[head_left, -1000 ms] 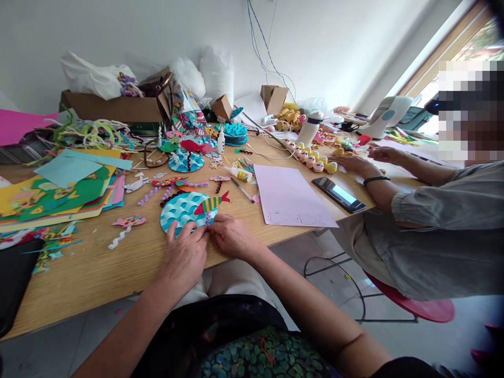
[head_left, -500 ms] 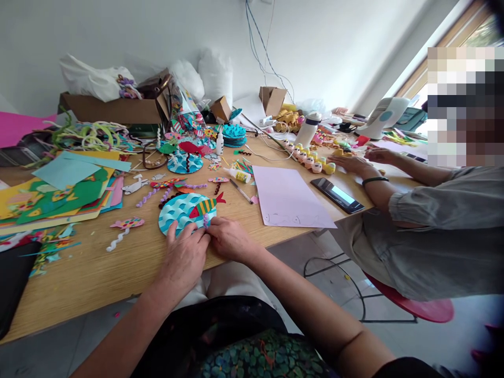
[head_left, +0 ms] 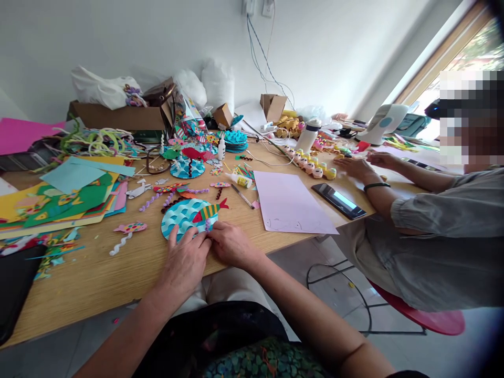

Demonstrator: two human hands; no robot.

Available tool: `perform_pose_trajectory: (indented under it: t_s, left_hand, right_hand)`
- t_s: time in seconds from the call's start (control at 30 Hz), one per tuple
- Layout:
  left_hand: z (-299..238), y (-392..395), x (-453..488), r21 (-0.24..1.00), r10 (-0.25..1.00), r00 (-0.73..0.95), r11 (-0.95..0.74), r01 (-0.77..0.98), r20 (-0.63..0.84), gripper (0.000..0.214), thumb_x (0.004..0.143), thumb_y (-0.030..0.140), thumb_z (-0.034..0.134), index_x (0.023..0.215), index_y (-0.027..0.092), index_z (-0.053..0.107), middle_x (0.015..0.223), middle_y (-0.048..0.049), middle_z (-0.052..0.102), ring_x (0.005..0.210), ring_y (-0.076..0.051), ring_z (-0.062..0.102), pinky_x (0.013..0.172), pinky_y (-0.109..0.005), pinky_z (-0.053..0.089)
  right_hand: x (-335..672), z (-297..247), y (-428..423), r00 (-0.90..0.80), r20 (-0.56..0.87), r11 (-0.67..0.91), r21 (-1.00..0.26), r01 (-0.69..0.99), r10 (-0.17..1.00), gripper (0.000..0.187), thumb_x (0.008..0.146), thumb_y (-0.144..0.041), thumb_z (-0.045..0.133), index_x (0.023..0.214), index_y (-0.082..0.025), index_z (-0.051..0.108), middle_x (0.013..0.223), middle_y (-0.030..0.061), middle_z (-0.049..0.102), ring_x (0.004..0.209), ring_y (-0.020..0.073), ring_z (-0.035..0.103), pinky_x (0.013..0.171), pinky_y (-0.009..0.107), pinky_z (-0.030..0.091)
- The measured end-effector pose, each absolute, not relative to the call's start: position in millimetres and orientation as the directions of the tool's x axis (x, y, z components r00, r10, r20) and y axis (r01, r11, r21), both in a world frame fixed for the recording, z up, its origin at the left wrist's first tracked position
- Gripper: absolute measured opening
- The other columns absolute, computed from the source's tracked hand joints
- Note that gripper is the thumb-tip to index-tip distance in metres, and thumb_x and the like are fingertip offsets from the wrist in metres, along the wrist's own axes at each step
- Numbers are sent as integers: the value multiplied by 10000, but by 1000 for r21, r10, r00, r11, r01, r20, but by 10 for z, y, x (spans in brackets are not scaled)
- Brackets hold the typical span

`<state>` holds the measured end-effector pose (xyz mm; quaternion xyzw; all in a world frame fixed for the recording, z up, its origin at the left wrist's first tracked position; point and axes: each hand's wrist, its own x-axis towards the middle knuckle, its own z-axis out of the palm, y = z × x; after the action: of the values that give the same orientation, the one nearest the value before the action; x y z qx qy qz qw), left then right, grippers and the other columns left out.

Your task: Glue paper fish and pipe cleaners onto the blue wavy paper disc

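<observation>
A round paper disc (head_left: 177, 214) with blue and white waves lies near the table's front edge. Above its right side stands a paper fish (head_left: 208, 211) with green and yellow stripes, red head and red tail, on a curly lilac pipe cleaner (head_left: 207, 224). My left hand (head_left: 186, 258) holds the disc by its near edge, thumb and fingers bent over it. From the right, my right hand (head_left: 233, 244) pinches at the foot of the pipe cleaner, fingertips touching those of my left hand. Exactly what lies under the fingertips is hidden.
Left lie coloured papers (head_left: 66, 178), a pink fish (head_left: 130, 227) and a black tablet-like object (head_left: 19, 286). Behind are a finished disc (head_left: 188, 167), a glue bottle (head_left: 241, 180) and a pen (head_left: 243, 196). Right are a lilac sheet (head_left: 291, 202), a phone (head_left: 337, 200) and a co-worker's hands (head_left: 356, 169).
The view has tilted up slightly, so everything sits a little lower in the picture. My two hands stay in the same place at the disc and pipe cleaner.
</observation>
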<state>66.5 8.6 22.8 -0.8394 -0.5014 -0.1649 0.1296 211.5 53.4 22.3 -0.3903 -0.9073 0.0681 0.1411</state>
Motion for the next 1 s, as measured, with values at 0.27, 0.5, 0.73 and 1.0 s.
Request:
perform_pose_trajectory:
  t_s: [0.27, 0.5, 0.73, 1.0]
  left_hand:
    - [265, 74, 660, -51, 797, 436, -459, 887, 418, 234, 810, 119, 451, 872, 210, 657, 961, -72, 668, 1002, -279, 537, 974, -579, 259]
    - [228, 45, 600, -77, 799, 430, -440, 895, 421, 244, 809, 118, 451, 888, 226, 654, 1020, -56, 666, 1003, -279, 534, 964, -579, 261]
    - [248, -6, 574, -58, 793, 421, -443, 894, 441, 213, 824, 137, 457, 866, 218, 649, 1023, -40, 671, 990, -275, 544, 972, -573, 251]
    - [381, -216, 317, 105, 784, 393, -496, 862, 481, 231, 867, 163, 389, 900, 215, 612, 942, -34, 652, 914, -194, 563, 945, -439, 344]
  right_hand:
    - [2143, 198, 521, -632, 236, 674, -271, 687, 738, 221, 859, -173, 420, 917, -164, 633, 901, 64, 596, 869, 150, 549, 744, 227, 407]
    - [2158, 232, 494, -612, 238, 657, -289, 697, 754, 250, 839, -134, 424, 970, -179, 632, 943, 63, 594, 909, 153, 546, 764, 226, 412]
    - [2208, 217, 464, -576, 276, 638, -292, 712, 769, 282, 825, -113, 412, 982, -179, 637, 910, 57, 589, 857, 146, 554, 745, 224, 417]
    - [2382, 217, 393, -503, 386, 630, -383, 675, 773, 289, 828, -93, 407, 976, -161, 646, 881, 71, 607, 809, 144, 581, 714, 236, 436]
